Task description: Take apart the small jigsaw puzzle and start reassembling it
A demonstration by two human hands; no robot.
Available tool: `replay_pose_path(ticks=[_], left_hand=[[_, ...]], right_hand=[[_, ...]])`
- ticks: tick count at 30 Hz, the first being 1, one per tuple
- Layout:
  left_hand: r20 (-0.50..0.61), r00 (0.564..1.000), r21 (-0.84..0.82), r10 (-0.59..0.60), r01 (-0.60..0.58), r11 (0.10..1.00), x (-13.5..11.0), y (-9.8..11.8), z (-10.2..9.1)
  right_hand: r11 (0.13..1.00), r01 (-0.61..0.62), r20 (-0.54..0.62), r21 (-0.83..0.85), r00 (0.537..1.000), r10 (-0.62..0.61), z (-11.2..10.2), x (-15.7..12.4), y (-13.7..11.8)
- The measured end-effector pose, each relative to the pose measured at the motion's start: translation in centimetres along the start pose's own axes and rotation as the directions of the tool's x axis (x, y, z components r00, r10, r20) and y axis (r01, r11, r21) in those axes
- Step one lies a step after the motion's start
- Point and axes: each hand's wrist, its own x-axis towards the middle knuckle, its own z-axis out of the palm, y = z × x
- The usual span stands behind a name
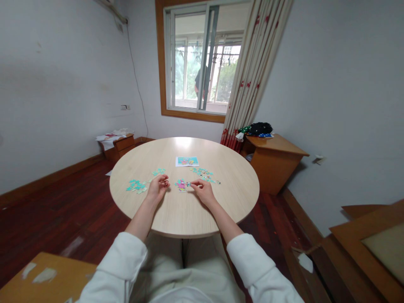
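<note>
A small partly joined jigsaw puzzle (181, 185), pink with yellow and teal, lies on the round table between my hands. My right hand (203, 191) pinches a jigsaw piece (188, 184) between thumb and fingers, close against the right side of the joined part. To the left, my left hand (158, 188) rests at the table with loosely curled fingers a little apart and nothing visible in them. Teal loose pieces (136, 185) are heaped beyond its left side, with a smaller group (158, 171) behind it. More mixed pieces (203, 172) lie behind my right hand.
A printed picture card (187, 161) lies farther back on the pale round table (186, 219). Behind it on the right stands a wooden desk (274, 147) with dark cloth (261, 128) on top. A low cabinet (123, 144) with papers is at the back left.
</note>
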Motion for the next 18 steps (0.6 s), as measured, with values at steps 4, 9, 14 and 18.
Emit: replay_pose_path(ticks=[4,9,14,18], left_hand=[[-0.003,1.000,0.002,0.004,-0.004,1.000,0.0,0.0,0.0],[0.003,1.000,0.004,-0.001,0.001,1.000,0.0,0.0,0.0],[0.003,1.000,0.009,0.002,-0.002,1.000,0.1,0.0,-0.1],[-0.011,1.000,0.013,0.015,-0.014,1.000,0.2,-0.1,-0.1]], right_hand=[[1.000,0.000,-0.005,-0.002,1.000,0.000,0.0,0.0,-0.1],[1.000,-0.007,0.005,-0.014,1.000,0.007,-0.1,0.1,0.0],[0.997,-0.053,0.009,-0.047,0.999,0.054,0.0,0.6,0.5],[0.986,-0.090,0.043,-0.141,0.994,0.097,0.3,0.8,1.0]])
